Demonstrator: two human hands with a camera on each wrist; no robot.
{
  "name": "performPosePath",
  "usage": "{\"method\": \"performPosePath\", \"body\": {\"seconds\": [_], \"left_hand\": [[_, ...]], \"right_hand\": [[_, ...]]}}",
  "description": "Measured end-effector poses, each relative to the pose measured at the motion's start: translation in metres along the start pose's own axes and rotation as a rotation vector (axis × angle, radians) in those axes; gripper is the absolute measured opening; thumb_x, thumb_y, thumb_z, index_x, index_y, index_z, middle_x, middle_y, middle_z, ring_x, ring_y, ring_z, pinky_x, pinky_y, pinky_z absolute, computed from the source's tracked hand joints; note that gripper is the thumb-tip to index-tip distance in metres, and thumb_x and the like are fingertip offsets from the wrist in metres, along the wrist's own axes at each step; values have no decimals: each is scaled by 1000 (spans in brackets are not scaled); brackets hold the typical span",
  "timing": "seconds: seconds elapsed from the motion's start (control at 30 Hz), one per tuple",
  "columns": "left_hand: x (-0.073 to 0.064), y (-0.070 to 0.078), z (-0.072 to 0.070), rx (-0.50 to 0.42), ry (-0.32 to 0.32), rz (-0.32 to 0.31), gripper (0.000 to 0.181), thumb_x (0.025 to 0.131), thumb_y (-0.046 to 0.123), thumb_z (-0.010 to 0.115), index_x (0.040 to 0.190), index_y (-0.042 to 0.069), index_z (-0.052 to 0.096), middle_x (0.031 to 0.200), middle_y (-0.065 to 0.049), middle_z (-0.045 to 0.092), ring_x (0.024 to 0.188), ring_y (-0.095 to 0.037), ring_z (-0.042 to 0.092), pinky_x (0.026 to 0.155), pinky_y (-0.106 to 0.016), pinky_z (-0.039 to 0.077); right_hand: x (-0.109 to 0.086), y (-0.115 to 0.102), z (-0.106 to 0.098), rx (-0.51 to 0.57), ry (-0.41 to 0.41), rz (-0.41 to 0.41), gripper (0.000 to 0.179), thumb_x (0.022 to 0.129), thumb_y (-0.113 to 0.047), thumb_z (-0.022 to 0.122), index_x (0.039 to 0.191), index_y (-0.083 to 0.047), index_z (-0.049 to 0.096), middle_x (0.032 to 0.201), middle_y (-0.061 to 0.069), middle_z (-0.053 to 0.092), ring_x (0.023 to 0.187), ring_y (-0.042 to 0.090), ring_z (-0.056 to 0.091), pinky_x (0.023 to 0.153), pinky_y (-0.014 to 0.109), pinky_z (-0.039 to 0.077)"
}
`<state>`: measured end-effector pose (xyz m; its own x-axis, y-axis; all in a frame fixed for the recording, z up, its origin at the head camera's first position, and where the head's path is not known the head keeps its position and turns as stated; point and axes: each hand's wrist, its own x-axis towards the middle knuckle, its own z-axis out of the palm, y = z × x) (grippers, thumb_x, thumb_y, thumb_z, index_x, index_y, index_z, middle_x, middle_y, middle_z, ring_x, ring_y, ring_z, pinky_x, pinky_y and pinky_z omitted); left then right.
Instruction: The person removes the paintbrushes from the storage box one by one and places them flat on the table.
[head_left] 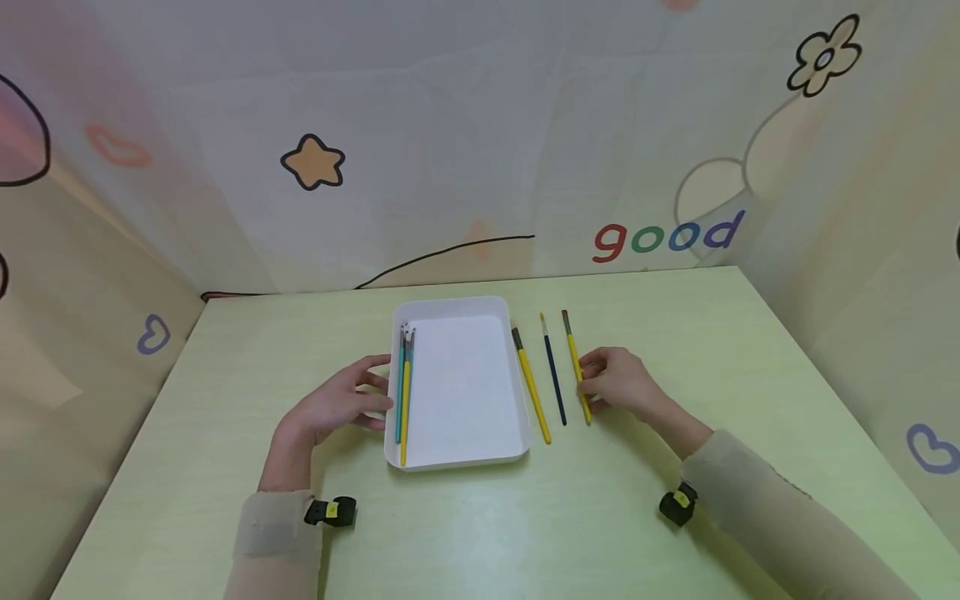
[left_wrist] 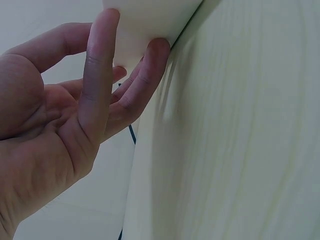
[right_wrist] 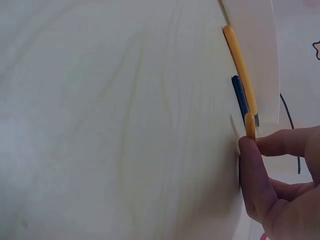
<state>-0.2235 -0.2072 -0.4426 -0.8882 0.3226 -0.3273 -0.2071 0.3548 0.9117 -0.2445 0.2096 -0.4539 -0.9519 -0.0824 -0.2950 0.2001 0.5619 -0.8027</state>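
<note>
A white tray point(head_left: 465, 392) stands in the middle of the table. My left hand point(head_left: 341, 404) rests its spread fingers against the tray's left wall; in the left wrist view the fingertips point(left_wrist: 158, 46) touch that wall. To the right of the tray, my right hand point(head_left: 618, 383) pinches a yellow paintbrush point(head_left: 574, 354) between thumb and finger near the lower half of its handle. That brush lies bristles away from me, and its handle end point(right_wrist: 250, 124) shows at the fingertips in the right wrist view.
Inside the tray, along its left wall, lie a yellow paintbrush point(head_left: 406, 408) and teal paintbrushes point(head_left: 399, 400). Between tray and right hand lie another yellow paintbrush point(head_left: 532, 387) and a dark blue paintbrush point(head_left: 555, 375). A printed cloth point(head_left: 450, 150) hangs behind the table.
</note>
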Motion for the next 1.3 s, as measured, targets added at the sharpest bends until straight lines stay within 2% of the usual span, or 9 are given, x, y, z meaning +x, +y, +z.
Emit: {"method": "performPosePath", "body": {"seconds": [0.43, 0.67, 0.8, 0.97, 1.17, 1.3], "left_hand": [[-1, 0, 1, 2, -1, 4, 75, 97, 7, 67, 161, 10, 27, 141, -26, 45, 104, -33, 64, 81, -37, 62], [-1, 0, 1, 6, -4, 4, 75, 97, 7, 66, 161, 9, 27, 141, -26, 45, 104, -33, 64, 81, -37, 62], [-2, 1, 1, 1, -7, 12, 75, 97, 6, 66, 160, 7, 27, 140, -27, 45, 103, -32, 65, 81, -38, 62], [-2, 1, 0, -9, -6, 14, 75, 96, 4, 66, 160, 7, 27, 138, -27, 45, 101, -32, 65, 80, -38, 62], [-2, 0, 0, -6, -2, 11, 74, 97, 5, 66, 160, 7, 28, 138, -27, 45, 102, -32, 65, 80, -38, 62], [-1, 1, 0, -5, 0, 4, 74, 97, 4, 66, 160, 9, 29, 138, -26, 46, 102, -32, 65, 80, -38, 62]], "right_hand": [[1, 1, 2, -118, 21, -28, 41, 90, -3, 72, 127, 6, 57, 101, 15, 61, 75, 21, 64, 63, 30, 62], [-4, -7, 2, -211, 60, -138, 28, 93, -11, 72, 114, 3, 60, 90, 12, 59, 61, 19, 58, 55, 29, 54], [-4, -16, 11, -258, 70, -204, 18, 93, -14, 74, 103, -1, 68, 85, 8, 62, 63, 19, 55, 53, 28, 49], [-3, -28, 28, -295, 42, -256, 16, 92, -16, 76, 96, -1, 73, 81, 5, 68, 63, 18, 59, 53, 28, 52], [0, -36, 42, -340, 34, -266, 21, 90, -17, 77, 98, 3, 74, 81, 5, 71, 64, 15, 63, 57, 28, 54], [4, -37, 46, -348, 20, -260, 23, 89, -16, 78, 98, 4, 73, 79, 4, 71, 52, 14, 60, 50, 27, 50]]}}
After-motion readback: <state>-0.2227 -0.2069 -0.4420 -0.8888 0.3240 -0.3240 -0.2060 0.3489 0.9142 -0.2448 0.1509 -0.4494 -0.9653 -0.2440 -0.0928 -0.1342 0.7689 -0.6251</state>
